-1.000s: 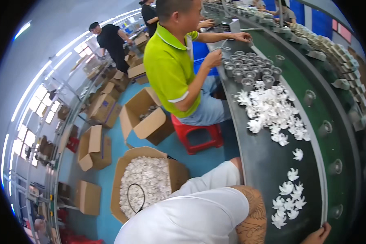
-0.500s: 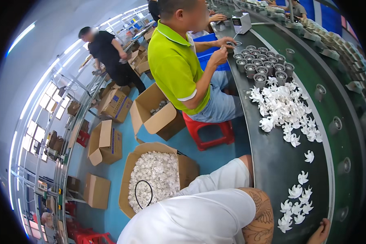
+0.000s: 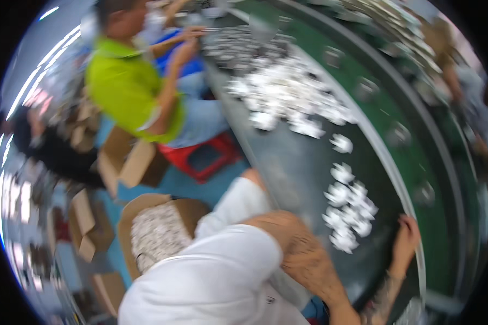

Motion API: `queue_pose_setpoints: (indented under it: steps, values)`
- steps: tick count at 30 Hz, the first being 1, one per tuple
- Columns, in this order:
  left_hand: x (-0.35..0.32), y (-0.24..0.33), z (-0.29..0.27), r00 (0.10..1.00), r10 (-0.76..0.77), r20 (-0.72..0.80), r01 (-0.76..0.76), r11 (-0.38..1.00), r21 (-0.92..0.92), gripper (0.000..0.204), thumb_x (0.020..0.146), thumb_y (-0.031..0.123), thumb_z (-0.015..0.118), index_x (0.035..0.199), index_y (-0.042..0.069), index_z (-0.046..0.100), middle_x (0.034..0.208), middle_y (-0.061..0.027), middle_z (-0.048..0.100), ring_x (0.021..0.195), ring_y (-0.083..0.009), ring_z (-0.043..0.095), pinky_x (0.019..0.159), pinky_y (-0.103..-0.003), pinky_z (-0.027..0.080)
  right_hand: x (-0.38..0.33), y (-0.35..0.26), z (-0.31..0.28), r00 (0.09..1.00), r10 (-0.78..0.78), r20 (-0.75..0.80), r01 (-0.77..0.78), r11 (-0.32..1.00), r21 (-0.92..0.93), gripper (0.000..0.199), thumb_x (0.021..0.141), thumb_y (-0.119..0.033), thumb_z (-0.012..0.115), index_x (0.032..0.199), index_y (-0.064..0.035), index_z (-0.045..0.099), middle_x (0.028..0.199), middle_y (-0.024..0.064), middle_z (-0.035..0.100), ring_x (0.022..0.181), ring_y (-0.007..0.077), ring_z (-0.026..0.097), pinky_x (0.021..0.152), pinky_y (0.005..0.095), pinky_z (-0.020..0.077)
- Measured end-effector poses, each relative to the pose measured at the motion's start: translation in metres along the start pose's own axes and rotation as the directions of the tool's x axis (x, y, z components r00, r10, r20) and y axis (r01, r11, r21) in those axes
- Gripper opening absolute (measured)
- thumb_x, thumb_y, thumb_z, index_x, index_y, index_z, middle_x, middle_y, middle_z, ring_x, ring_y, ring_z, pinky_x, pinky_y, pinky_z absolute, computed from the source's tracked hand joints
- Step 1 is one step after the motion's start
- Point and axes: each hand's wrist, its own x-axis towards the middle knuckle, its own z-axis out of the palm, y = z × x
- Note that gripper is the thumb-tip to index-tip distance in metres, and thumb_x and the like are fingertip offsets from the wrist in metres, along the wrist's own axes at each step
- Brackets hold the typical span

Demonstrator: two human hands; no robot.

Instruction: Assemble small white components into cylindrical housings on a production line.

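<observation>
my right hand point(image 3: 405, 241) lies at the far edge of the dark worktable point(image 3: 287, 173), fingers loosely spread and empty; the frame is blurred, so i cannot tell whether the palm bears on the table or the raised rim. my left hand is not in view, so i cannot report its state. only the tattooed left forearm point(image 3: 309, 265) shows, crossing low toward the table.

the small white parts point(image 3: 348, 208) lie in a loose cluster just to the thumb side of my right hand, near but apart from it. a larger heap of white parts point(image 3: 287, 95) sits well beyond, in front of a co-worker in a green shirt point(image 3: 127, 86). a cardboard box of white parts point(image 3: 160, 233) stands on the floor well behind my forearm.

judgement: to work the cluster well, i should sweep inward from the rim and take one part at a time, keeping them off the green conveyor point(image 3: 417, 157) beyond my fingers.
</observation>
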Motion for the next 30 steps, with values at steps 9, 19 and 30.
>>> queue_pose_setpoints:
  steps: [9,19,30]
  values:
    - [0.027,0.009,-0.077,0.932,0.129,-0.338,0.095,0.814,0.573,0.02,0.074,0.019,0.063,0.089,0.005,0.062,0.114,-0.0169,0.059,0.108,-0.0353,0.055,0.091,-0.05,0.043,-0.014,-0.02,-0.011,0.974,0.172,-0.148,-0.12,0.945,0.305,0.02,0.092,0.003,0.049,0.1,0.0014,0.067,0.085,0.0037,0.065,0.059,0.0048,0.049,0.052,0.0197,0.0376]
    - [-0.045,-0.039,-0.169,0.823,-0.286,-0.491,0.567,0.351,0.745,0.05,0.084,0.046,0.066,0.126,0.018,0.063,0.139,-0.021,0.052,0.135,-0.0422,0.041,0.11,-0.064,0.025,-0.015,-0.013,-0.012,0.989,0.044,-0.143,-0.011,0.974,0.225,0.021,0.091,0.002,0.049,0.099,0.0006,0.068,0.085,0.0032,0.065,0.061,0.0056,0.051,0.055,0.021,0.0405]
    - [-0.066,0.016,-0.211,0.767,-0.209,-0.607,0.635,0.378,0.673,0.038,0.084,0.022,0.073,0.119,0.011,0.066,0.141,-0.0213,0.048,0.135,-0.0438,0.038,0.111,-0.057,0.032,-0.013,-0.017,-0.003,0.975,0.095,-0.2,-0.036,0.96,0.278,0.023,0.09,0.002,0.048,0.098,-0.0004,0.069,0.084,0.0025,0.065,0.062,0.0061,0.053,0.055,0.0215,0.0414]
